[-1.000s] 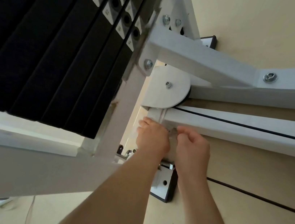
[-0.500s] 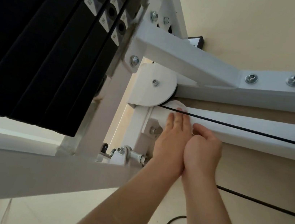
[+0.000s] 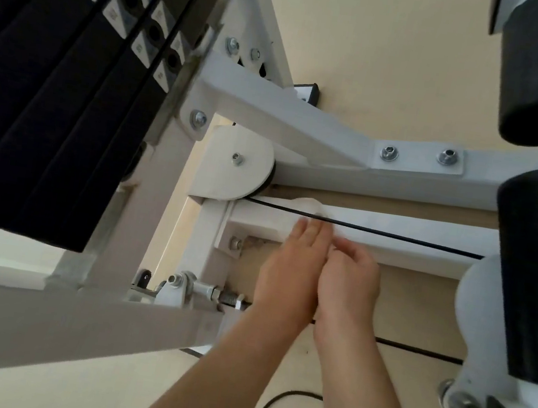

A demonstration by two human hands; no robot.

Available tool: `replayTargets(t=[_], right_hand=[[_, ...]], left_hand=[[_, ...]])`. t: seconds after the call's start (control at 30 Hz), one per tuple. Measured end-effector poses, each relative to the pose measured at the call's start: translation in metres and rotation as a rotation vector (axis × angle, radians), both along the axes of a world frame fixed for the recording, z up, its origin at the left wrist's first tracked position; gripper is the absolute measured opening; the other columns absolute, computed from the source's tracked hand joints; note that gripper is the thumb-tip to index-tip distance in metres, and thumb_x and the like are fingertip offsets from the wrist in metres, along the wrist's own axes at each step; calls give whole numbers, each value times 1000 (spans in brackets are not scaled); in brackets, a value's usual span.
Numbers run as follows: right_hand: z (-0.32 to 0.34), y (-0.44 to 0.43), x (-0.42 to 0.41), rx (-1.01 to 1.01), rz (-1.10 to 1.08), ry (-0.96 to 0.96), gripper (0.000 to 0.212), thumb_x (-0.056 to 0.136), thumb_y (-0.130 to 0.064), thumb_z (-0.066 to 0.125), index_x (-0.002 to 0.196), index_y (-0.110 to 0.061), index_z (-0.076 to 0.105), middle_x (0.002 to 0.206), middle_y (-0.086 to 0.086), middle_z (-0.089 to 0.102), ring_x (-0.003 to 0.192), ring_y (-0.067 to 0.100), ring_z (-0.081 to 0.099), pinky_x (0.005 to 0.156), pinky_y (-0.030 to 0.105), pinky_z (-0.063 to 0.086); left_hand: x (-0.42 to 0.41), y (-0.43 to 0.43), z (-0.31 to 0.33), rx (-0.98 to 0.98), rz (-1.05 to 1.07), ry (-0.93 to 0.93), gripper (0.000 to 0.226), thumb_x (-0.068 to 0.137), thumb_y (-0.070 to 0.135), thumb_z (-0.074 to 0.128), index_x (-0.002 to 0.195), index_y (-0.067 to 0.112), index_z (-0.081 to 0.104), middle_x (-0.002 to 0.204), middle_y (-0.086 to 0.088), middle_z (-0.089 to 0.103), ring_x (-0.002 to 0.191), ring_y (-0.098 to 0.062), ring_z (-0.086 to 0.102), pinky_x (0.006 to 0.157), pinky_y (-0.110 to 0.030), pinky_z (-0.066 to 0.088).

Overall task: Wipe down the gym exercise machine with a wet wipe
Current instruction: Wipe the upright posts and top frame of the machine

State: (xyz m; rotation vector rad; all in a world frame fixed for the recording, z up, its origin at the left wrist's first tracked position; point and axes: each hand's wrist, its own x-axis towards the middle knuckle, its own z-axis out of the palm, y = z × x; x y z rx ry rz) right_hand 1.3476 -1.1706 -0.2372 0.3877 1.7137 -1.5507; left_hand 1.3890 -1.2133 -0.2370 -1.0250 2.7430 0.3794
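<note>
You had the gym machine's white frame [image 3: 306,122] filling the view, with the black weight stack [image 3: 57,77] at the upper left and two black foam rollers [image 3: 536,262] cut off at the right edge. The lower horizontal bar [image 3: 395,228] ran out from the pulley cover [image 3: 235,164], and the black cable [image 3: 394,236] lay along it.

Your left hand [image 3: 289,269] was laid flat, fingers stretched, pressing the wet wipe [image 3: 305,209] onto that bar just right of the pulley. Your right hand [image 3: 350,277] sat touching it, loosely curled; I could not tell whether it pinched an edge of the wipe.

To do this stroke well, you would want to keep the wipe spread under flat fingers, run it along the bar away from the pulley, and stay clear of the cable's entry point there.

Most of the wipe was hidden under your fingers, white on white, so its edges were hard to trace. The bar's far end vanished behind the roller.
</note>
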Motion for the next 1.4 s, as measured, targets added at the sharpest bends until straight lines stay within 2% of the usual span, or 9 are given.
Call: replayTargets(t=[0.2,0.3,0.47,0.57,0.7,0.9,1.03,1.13,1.4], right_hand=[[-5,13,-26,-141,-398,-207,28,91,2,42,104,-15,60,107,11,68,98,27,68,89,40,56],[0,15,-21,-276,-413,-328,35,90,8,39,115,-5,59,99,11,68,86,20,69,63,23,55],[14,9,4,-213,289,-153,27,89,5,48,97,-13,66,98,14,71,86,20,66,72,34,59],[33,3,17,-285,493,-39,29,92,5,48,90,-19,65,95,9,72,75,12,67,54,15,49],[51,7,27,-413,722,-54,28,97,1,42,98,-11,67,85,8,75,74,15,71,63,25,58],[37,13,78,-267,1160,55,35,90,-4,46,73,-21,72,81,2,72,78,19,65,84,42,54],[5,29,111,-166,1066,63,32,90,-3,41,92,-11,72,101,12,72,90,31,64,82,45,51],[-14,44,124,-105,1003,38,37,88,0,39,109,-10,67,108,8,70,97,28,64,85,44,52],[-44,45,117,-23,633,-110,48,79,-5,43,122,-13,63,114,6,69,104,23,65,99,44,50]], left_hand=[[-26,12,-1,104,-242,117,56,100,20,46,152,24,25,160,9,19,148,-8,9,116,-30,28],[-20,6,4,94,-312,159,52,97,14,51,146,28,39,155,11,32,144,-5,23,113,-27,32],[36,-26,33,-94,-230,-50,40,89,9,54,124,29,59,120,2,66,105,-22,64,87,-37,51],[68,-37,70,-212,-121,-245,40,88,6,51,121,27,60,113,3,62,99,-21,62,83,-33,49],[112,-25,114,-404,-228,-542,29,86,5,59,110,20,58,101,2,55,88,-20,60,71,-34,51],[154,4,83,-510,-379,-731,46,91,7,28,119,-3,63,124,-21,60,118,-36,54,104,-42,31],[174,14,29,-536,-652,-1007,56,104,23,19,149,-10,9,155,-33,4,145,-46,3,116,-51,-5],[158,15,-15,-512,-613,-1109,65,104,32,21,150,-5,-3,158,-28,-4,146,-43,-3,116,-52,-5],[163,33,-58,-313,-158,-472,56,97,13,24,144,-16,16,152,-31,23,141,-39,30,118,-43,21]])
